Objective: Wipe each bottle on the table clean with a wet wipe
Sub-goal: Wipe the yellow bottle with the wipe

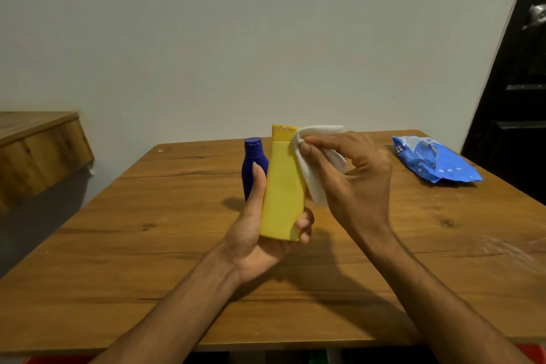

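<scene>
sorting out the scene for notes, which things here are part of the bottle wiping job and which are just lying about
Part of the job:
yellow bottle, held in the left hand
white wet wipe, in the right hand
blue bottle
blue wipes pack

Just lying about:
wooden shelf
dark door

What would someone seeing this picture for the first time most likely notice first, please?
Most likely the yellow bottle, held upright above the middle of the wooden table by the left hand, while the right hand presses a white wet wipe against its upper right side. Just behind it stands a dark blue bottle, and a blue wipes packet lies at the table's far right.
</scene>
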